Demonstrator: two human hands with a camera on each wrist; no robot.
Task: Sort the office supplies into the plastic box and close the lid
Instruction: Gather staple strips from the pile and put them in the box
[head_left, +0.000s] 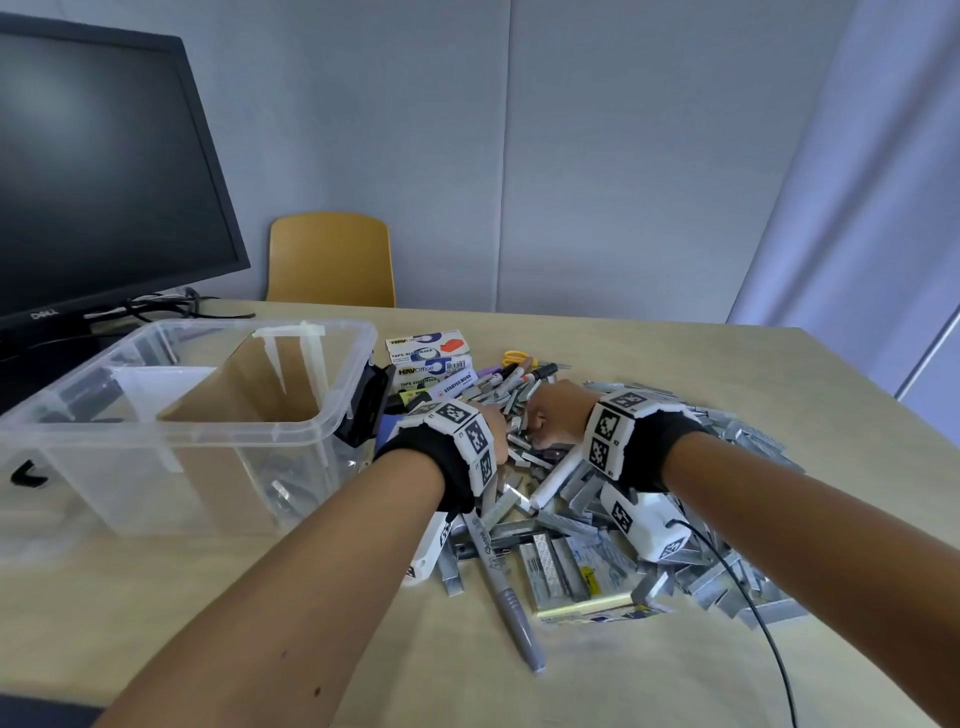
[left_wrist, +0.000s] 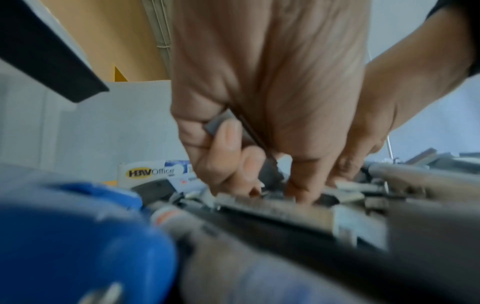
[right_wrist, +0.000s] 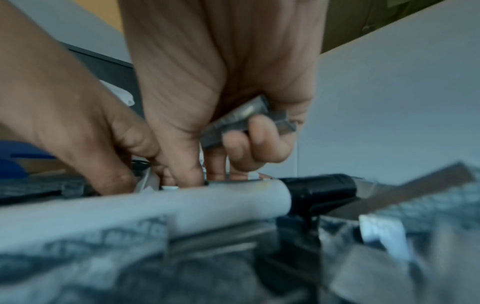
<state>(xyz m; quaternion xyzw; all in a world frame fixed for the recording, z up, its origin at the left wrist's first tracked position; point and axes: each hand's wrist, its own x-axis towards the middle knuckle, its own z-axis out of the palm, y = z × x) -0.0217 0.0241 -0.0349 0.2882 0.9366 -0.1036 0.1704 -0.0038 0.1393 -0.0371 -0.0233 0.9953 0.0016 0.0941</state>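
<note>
Staples (head_left: 587, 519) by the heap cover the middle of the bench (head_left: 156, 623), spreading toward its right edge, and both hands are down in the thick of them. Left hand (head_left: 493, 426) has its fingers curled around a grey strip of staples (left_wrist: 218, 121), fingertips digging into the pile for more. Right hand (head_left: 556, 415) is doing the same, clamped on a couple of staple strips (right_wrist: 246, 121) tucked against the palm while the free fingers pick at the heap beside a white marker with a black cap (right_wrist: 233, 199).

Plastic box (head_left: 322, 415) sits open toward the left edge of the bench, with dividers inside. Through its clear wall only a few grey pieces show at the bottom, so by my reckoning the sorting has barely begun. No lid is anywhere in sight.

Plenty left outside: tape dispenser cartons (head_left: 431, 358) stacked near the far edge, yellow-handled scissors (head_left: 514, 357), a cluster of markers (head_left: 519, 376), a grey pen (head_left: 506, 587) lying toward the near edge, and that huge spread of staples. Closing the lid looks a long way off.
</note>
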